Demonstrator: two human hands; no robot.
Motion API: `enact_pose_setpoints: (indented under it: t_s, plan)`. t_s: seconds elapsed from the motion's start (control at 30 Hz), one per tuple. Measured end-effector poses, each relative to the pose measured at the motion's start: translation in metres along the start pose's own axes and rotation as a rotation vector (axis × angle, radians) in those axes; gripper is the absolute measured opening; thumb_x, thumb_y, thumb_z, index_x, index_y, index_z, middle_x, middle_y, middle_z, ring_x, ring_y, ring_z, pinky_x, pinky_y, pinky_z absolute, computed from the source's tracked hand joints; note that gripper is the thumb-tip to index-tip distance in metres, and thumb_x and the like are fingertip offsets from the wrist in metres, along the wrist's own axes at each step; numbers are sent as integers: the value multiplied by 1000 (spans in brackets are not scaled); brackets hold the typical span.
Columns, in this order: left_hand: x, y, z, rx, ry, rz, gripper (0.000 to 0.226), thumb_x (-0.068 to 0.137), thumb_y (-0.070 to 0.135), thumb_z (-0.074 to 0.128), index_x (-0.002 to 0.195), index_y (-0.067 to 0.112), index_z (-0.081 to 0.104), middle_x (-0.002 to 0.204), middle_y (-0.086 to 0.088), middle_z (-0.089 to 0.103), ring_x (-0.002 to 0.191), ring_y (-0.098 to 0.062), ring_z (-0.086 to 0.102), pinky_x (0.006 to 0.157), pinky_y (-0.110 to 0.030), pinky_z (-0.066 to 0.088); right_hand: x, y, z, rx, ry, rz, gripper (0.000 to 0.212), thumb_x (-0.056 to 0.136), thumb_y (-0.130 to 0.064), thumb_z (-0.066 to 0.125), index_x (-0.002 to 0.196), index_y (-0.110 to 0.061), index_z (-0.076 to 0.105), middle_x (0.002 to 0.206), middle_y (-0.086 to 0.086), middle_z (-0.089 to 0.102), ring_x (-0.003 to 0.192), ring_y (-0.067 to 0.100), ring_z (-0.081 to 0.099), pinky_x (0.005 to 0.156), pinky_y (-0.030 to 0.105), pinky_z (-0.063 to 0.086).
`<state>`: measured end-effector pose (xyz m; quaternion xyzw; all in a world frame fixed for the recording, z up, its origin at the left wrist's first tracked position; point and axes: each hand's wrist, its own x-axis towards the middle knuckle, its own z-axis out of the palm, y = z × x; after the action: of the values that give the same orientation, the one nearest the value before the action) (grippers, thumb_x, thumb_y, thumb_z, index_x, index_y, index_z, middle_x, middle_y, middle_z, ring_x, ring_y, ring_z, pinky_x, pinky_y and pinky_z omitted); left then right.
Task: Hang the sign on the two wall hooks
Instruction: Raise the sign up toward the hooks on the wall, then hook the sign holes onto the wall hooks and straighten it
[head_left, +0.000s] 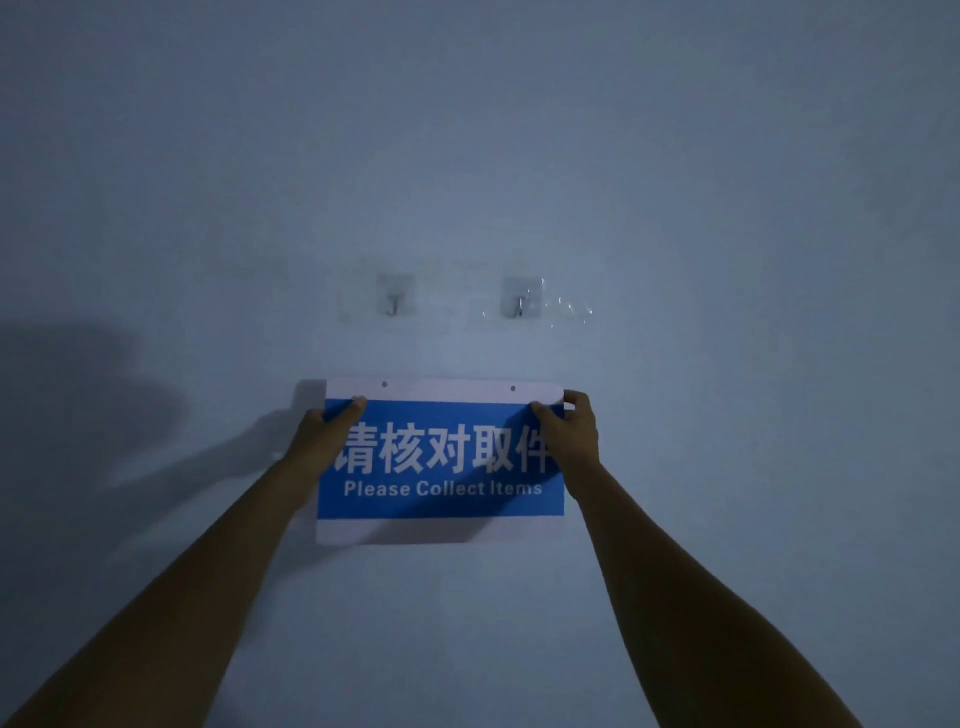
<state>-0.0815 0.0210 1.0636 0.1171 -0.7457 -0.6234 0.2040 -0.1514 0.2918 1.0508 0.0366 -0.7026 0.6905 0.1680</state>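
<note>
A blue and white sign (441, 499) reading "Please Collect Items" is held flat in front of the wall, level, below the hooks. Its white top strip has two small holes, one on the left (384, 384) and one on the right (513, 388). My left hand (324, 434) grips the sign's upper left edge and my right hand (569, 428) grips its upper right corner. Two clear adhesive hooks, a left hook (395, 302) and a right hook (520, 304), are stuck on the wall above the sign, roughly over the holes and apart from it.
The pale wall (727, 208) fills the whole view in dim light. Wrinkled clear film (569, 309) sticks to the wall right of the right hook. A dark shadow (93, 395) falls on the wall at the left.
</note>
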Motion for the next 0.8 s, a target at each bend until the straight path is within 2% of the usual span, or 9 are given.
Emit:
enact_pose_setpoints:
  t_s: [0.17, 0.37, 0.5, 0.6, 0.8]
  plan:
    - [32, 44, -2, -44, 10, 37, 43, 86, 46, 57, 105, 8, 59, 82, -8, 66, 68, -23, 63, 57, -29, 48, 35, -47, 8, 56, 8, -117, 39, 92, -27, 55, 129, -20, 45, 126, 13, 60, 110, 31, 61, 95, 50, 52]
    - [56, 67, 2, -62, 28, 120, 26, 88, 40, 58, 90, 14, 60, 76, -6, 66, 65, -21, 63, 59, -29, 50, 62, -66, 20, 94, 44, -162, 26, 94, -28, 52, 119, -25, 48, 123, 10, 62, 109, 30, 62, 94, 49, 52]
    - [65, 74, 3, -48, 16, 150, 34, 85, 44, 60, 103, 16, 58, 85, -5, 68, 70, -21, 66, 63, -30, 53, 70, -70, 19, 103, 85, -171, 26, 93, -26, 52, 119, -21, 48, 123, 10, 61, 110, 30, 60, 94, 46, 51]
    - [67, 76, 8, -34, -14, 158, 24, 88, 42, 57, 91, 19, 58, 81, -4, 66, 67, -19, 64, 60, -29, 51, 75, -71, 13, 67, 89, -204, 21, 93, -26, 53, 113, -22, 47, 122, 10, 61, 108, 28, 61, 88, 43, 52]
    - [66, 77, 13, -6, -80, 125, 19, 91, 39, 54, 78, 25, 53, 76, -1, 62, 65, -16, 59, 57, -28, 48, 81, -71, 0, -13, 49, -215, 31, 95, -29, 52, 121, -13, 48, 121, 12, 61, 95, 22, 59, 71, 28, 46]
